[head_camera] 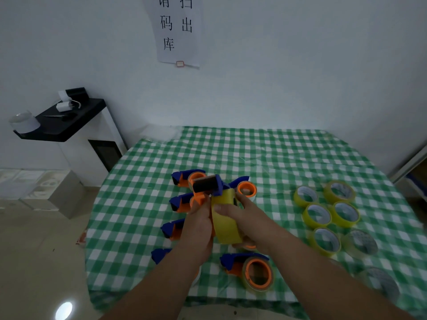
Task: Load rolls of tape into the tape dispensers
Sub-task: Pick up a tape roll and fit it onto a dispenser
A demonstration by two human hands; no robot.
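Above the table's middle I hold a blue and orange tape dispenser [209, 187] with a yellow tape roll [225, 221] seated against it. My left hand [199, 224] grips the dispenser's orange handle from the left. My right hand [245, 218] curls round the yellow roll, thumb across its face. Several more blue and orange dispensers [180, 202] lie in a column on the left. One dispenser with a clear roll on its orange hub [251, 270] lies near me, and another [246, 188] lies behind my hands.
Several loose yellow tape rolls [323, 213] and clear rolls [361, 244] lie on the right of the green checked tablecloth [231, 153]. A black-topped cabinet [69, 121] stands at the back left, grey boxes [46, 190] on the floor, and a white wall behind.
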